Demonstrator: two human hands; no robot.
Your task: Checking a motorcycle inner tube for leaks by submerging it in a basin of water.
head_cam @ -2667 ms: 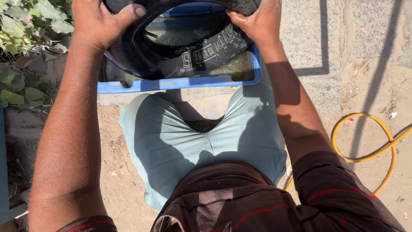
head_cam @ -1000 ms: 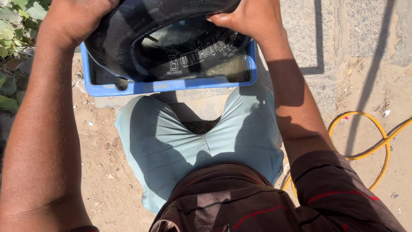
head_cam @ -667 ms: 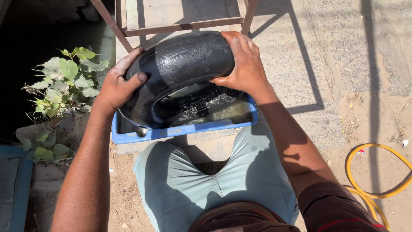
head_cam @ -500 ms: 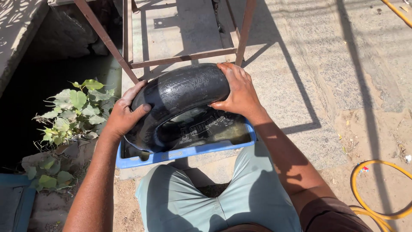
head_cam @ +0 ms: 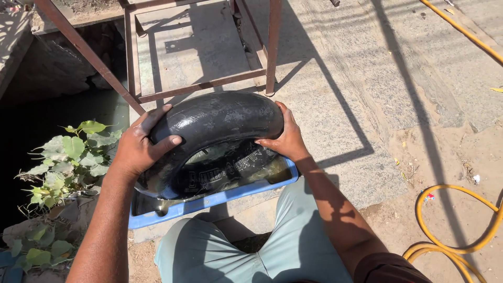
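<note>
A black inflated inner tube was held upright, its lower part dipped in the water of a blue tub, gripped by the left hand and right hand with fingers spread over its sides, seemingly mid-check, a further turn being called for.

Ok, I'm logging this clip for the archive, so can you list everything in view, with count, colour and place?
inner tube: one, black, wet, standing in the tub, gripped on both sides
tub: one, blue, on the ground before the knees, holding water
metal frame: one, rust-brown, just beyond the tube
hose: one in loops at lower right, yellow; another length at upper right
plant: one, green, left, at the edge of a dark drain
left hand: on the tube's left side
right hand: on its right side
</note>
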